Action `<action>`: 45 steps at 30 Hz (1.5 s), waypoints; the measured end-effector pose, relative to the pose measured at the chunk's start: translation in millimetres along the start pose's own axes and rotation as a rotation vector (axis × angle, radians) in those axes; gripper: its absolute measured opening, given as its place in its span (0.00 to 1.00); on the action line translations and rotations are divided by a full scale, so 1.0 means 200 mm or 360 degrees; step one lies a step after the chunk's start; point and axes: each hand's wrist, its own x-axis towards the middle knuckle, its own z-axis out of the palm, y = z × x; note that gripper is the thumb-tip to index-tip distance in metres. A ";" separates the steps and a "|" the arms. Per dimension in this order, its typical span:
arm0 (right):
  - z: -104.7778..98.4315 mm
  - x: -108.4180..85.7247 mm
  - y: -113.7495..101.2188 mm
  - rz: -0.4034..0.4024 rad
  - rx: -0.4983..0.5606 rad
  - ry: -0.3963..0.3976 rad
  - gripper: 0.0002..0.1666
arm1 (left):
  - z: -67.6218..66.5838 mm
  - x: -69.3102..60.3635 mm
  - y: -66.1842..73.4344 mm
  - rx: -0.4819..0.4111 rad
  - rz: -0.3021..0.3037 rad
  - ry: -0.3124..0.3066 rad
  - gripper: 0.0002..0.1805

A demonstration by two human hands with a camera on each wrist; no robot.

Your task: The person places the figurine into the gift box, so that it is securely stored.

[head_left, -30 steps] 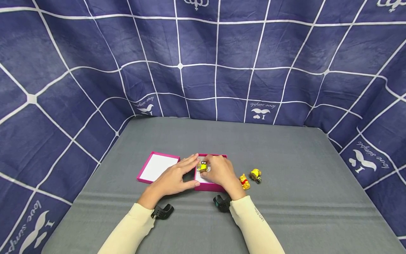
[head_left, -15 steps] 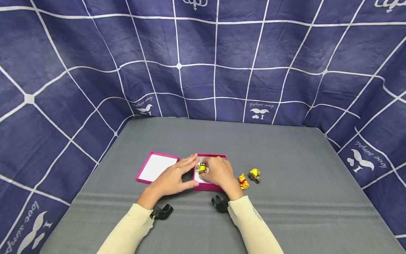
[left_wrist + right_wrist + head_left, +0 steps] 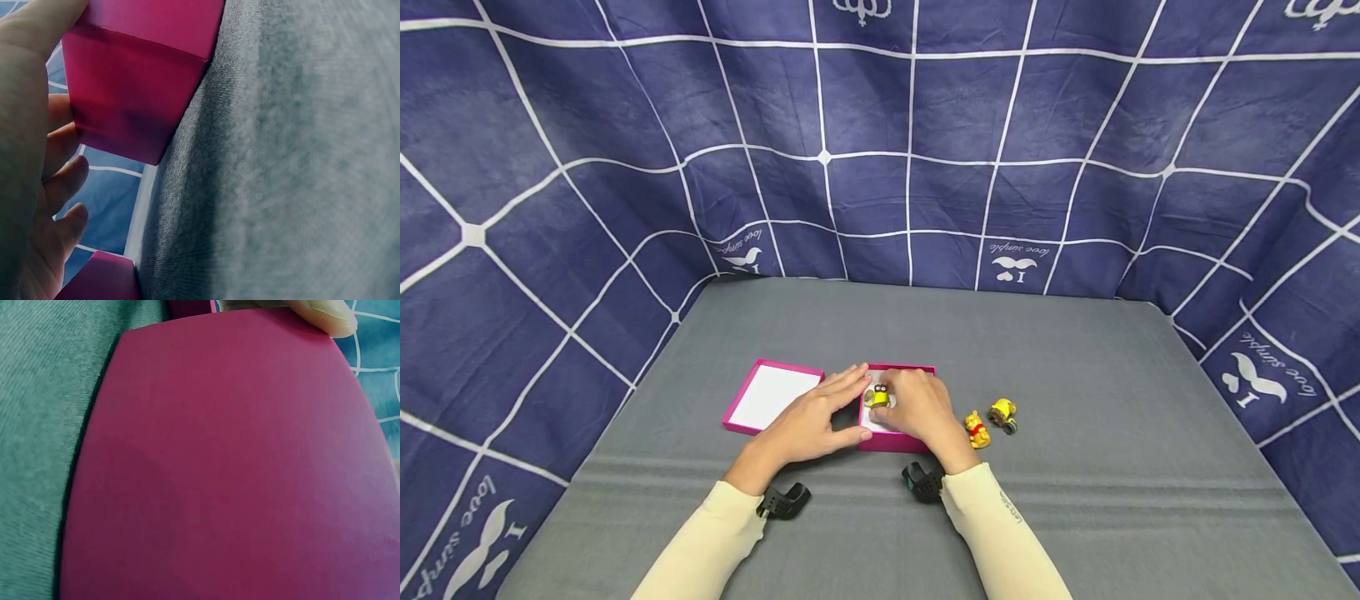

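Inside a pink box (image 3: 895, 442) with a white interior, my right hand (image 3: 920, 406) pinches a small yellow figure (image 3: 880, 396) with dark goggles. A second small item lies just left of that figure, too small to make out. My left hand (image 3: 812, 419) rests against the box's left side, fingers extended, fingertips on the rim and thumb at the near corner. In the left wrist view the fingers (image 3: 69, 184) lie along the pink wall (image 3: 125, 94). The right wrist view is mostly filled by the box's outer wall (image 3: 225, 462).
A pink-edged lid (image 3: 773, 398), white inside, lies left of the box and partly behind my left hand. Right of the box are a yellow bear figure in red (image 3: 977, 430) and another yellow and brown figure (image 3: 1002, 413). A blue curtain (image 3: 962, 125) stands behind the grey table (image 3: 1075, 358).
The pinched yellow figure has shifted slightly and sits a little lower in the box than a second ago. Both hands have otherwise stayed in nearly the same place.
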 end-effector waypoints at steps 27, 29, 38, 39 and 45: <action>-0.06 -0.01 0.01 -0.0036 0.0278 0.0136 0.25 | 0.02 0.02 0.00 -0.0022 0.0040 0.0055 0.46; -0.07 -0.01 0.01 -0.0057 0.0288 0.0160 0.24 | 0.02 0.02 0.00 -0.0022 0.0038 0.0056 0.46; -0.10 -0.02 0.01 -0.0144 0.0352 0.0320 0.18 | 0.02 0.02 -0.01 0.0000 0.0036 0.0067 0.45; -0.10 -0.03 0.01 -0.0153 0.0340 0.0345 0.17 | 0.02 0.02 -0.01 0.0005 0.0036 0.0067 0.45; -0.11 -0.05 0.00 -0.0184 0.0354 0.0470 0.16 | 0.01 0.00 -0.02 -0.0001 0.0024 0.0055 0.45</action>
